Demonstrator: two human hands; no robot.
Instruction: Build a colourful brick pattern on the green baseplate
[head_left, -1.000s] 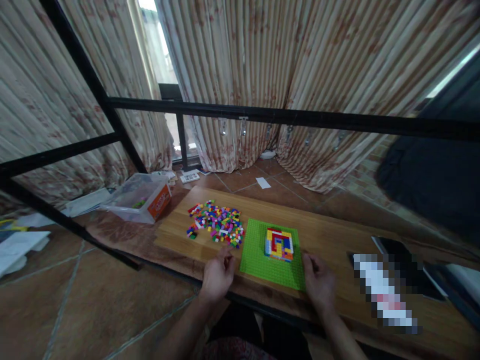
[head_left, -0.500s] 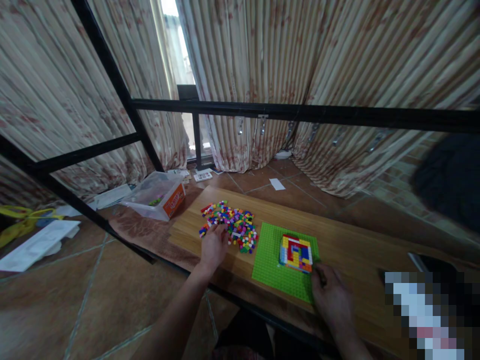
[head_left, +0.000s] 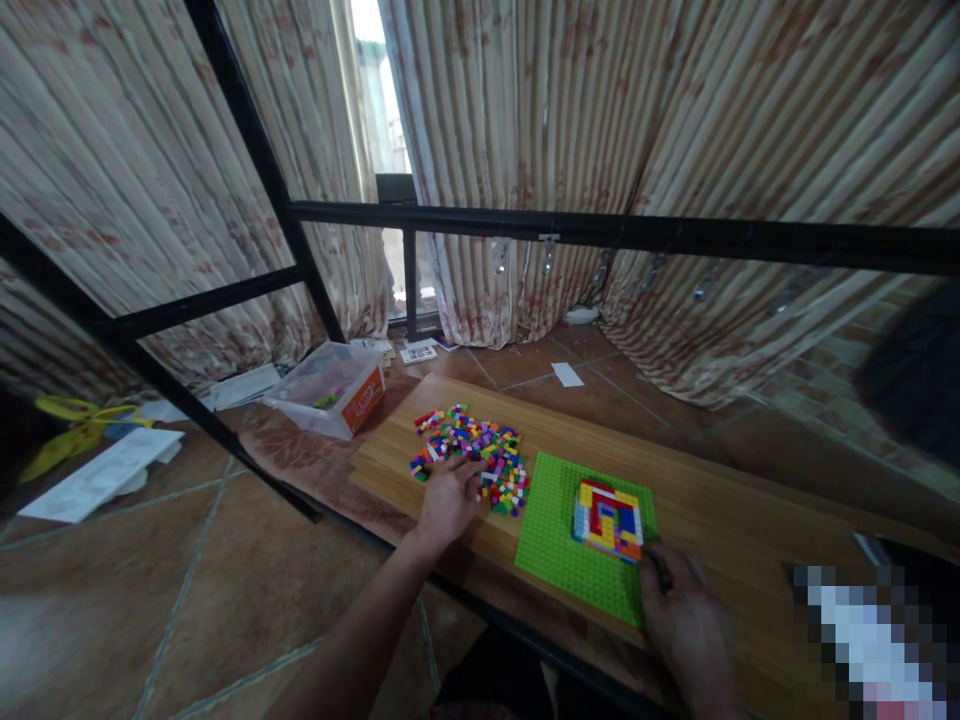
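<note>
My left hand (head_left: 448,503) reaches over the near side of a pile of small coloured toy bricks (head_left: 504,462). Its fingers are apart and touch the bricks; no held brick shows. A green studded baseplate (head_left: 547,520) lies to the right of the pile. On it sits a low, roughly square block of built-up bricks (head_left: 606,519), with red, yellow, white and blue pieces on top. My right hand (head_left: 686,605) rests at the baseplate's right edge, close to the built block. Its fingers are curled in toward the thumb, and what lies between them is hidden.
The wooden board (head_left: 705,490) carries bricks and baseplate. Left of it stands a clear plastic box (head_left: 315,395) with an orange label. A dark flat object (head_left: 911,565) lies at the right. A black metal frame (head_left: 480,217) crosses before the curtains (head_left: 465,120).
The view has turned slightly left, so everything sits farther right. My left hand stays at the pile, its fingers shifting among the bricks. My right hand keeps its place beside the baseplate.
</note>
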